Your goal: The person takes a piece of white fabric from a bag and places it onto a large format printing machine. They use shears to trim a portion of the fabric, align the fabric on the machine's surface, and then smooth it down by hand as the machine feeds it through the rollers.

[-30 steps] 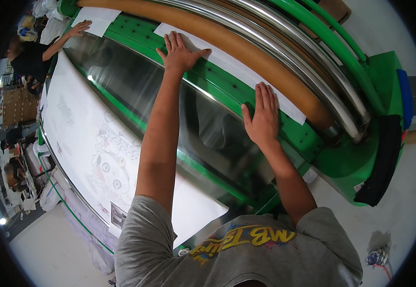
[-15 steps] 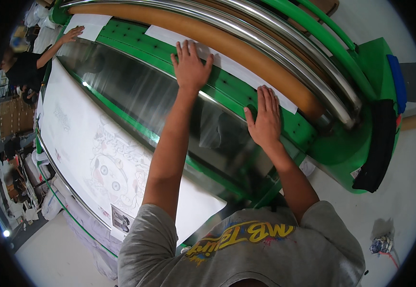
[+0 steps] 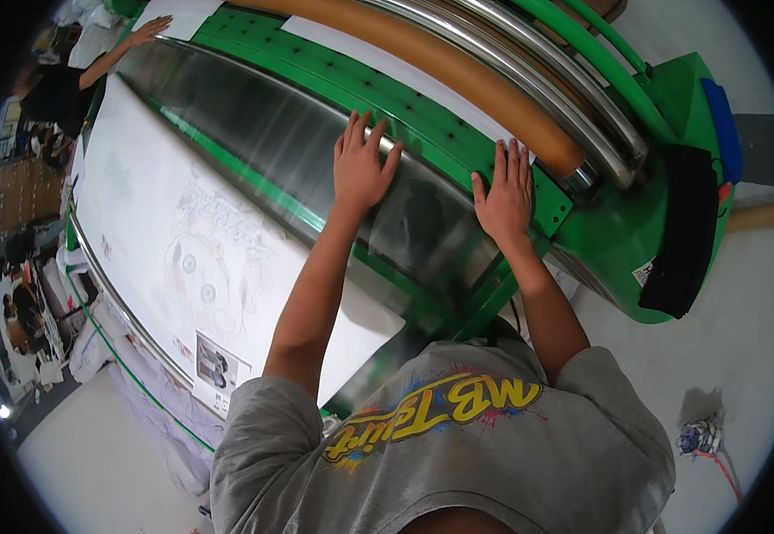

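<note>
My left hand [image 3: 366, 167] is open, its fingers spread over the near edge of a green machine bed [image 3: 316, 64], where a shiny metal plate [image 3: 253, 111] begins. Beyond its fingertips, a long white paper strip [image 3: 360, 47] lies along an orange-brown roller [image 3: 467, 84]. My right hand [image 3: 505, 200] lies flat and open across the green bed, fingertips at the strip's right end. Neither hand holds anything. Closer to me, a large white sheet [image 3: 129, 187] with faint printed drawings slopes across the machine's front.
At the far left, a co-worker's hand [image 3: 149, 30] rests by another white paper [image 3: 187, 16]. Chrome rollers [image 3: 494, 62] run behind the brown one. The green end housing [image 3: 618, 236] carries a black cover [image 3: 685, 231] at right. A green hose [image 3: 111, 351] hangs at lower left.
My left hand has drawn back toward me, off the paper strip. My right hand stays near the strip's right end. The strip shows narrower beside the roller, and the whole view has shifted slightly.
</note>
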Available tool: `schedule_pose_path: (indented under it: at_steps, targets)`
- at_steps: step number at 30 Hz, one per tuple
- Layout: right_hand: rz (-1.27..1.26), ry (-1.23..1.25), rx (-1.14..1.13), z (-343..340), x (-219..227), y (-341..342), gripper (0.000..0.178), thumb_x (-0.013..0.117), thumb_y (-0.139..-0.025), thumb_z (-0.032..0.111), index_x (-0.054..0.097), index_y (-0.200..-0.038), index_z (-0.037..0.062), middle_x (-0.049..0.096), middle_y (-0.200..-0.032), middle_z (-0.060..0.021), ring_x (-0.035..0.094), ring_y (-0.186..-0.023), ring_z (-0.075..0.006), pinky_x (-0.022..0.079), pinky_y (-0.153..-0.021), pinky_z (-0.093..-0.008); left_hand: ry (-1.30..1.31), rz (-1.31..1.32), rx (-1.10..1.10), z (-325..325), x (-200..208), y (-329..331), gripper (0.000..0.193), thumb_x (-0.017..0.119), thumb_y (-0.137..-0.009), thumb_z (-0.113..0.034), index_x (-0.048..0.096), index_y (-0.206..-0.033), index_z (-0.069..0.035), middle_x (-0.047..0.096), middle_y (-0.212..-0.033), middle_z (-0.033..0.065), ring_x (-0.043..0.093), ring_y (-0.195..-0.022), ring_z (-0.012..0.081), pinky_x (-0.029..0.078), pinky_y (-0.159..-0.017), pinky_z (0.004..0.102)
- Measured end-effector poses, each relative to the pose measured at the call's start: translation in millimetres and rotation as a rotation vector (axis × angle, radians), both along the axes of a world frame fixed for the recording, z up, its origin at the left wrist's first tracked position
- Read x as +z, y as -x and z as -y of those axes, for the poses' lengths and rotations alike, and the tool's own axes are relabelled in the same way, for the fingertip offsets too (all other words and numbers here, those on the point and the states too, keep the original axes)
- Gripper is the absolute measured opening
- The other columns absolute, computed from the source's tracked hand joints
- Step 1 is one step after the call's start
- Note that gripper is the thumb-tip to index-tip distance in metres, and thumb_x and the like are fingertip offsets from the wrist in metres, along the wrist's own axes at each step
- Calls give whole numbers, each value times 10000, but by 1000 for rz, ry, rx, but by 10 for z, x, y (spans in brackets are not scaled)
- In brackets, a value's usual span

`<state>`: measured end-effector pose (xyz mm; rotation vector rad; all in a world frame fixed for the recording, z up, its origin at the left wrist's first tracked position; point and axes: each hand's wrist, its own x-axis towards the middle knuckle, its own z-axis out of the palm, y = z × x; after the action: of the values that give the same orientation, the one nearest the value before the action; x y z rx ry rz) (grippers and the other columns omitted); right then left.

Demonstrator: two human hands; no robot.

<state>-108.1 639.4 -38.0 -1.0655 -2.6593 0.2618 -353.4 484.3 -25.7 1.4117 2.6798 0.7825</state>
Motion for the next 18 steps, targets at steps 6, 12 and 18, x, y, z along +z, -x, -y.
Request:
schedule_pose_path:
  at_steps: [6, 12, 18]
  targets:
    - [43, 73, 34, -151, -61, -162, 715, 645, -1106, 420, 467, -1677, 29, 366, -1796, -214, 311, -1672, -447, 259, -1381, -575, -50, 152, 216, 1606, 395, -927, 469, 746, -1059, -274, 691, -1480, -76, 601, -1613, 173, 486, -1578, 408, 410, -1258, 545]
    - [71, 116, 183, 103, 58, -220, 702, 629, -1113, 417, 476, -1671, 19, 384, -1782, -232, 310, -1676, -436, 275, -1372, -571, 103, 208, 556, 2770, 563, -1876, 549, 720, -1083, -297, 615, -1577, -81, 473, -1714, 214, 441, -1595, 416, 386, -1273, 549]
    - [-12, 209, 644, 1187, 19, -297, 730, 673, -1092, 389, 455, -1693, 35, 316, -1824, -216, 274, -1696, -422, 251, -1384, -549, 301, 136, 913, 3314, 254, -2770, 725, 656, -1097, -470, 440, -1736, -204, 240, -1859, 184, 243, -1705, 416, 263, -1315, 648]
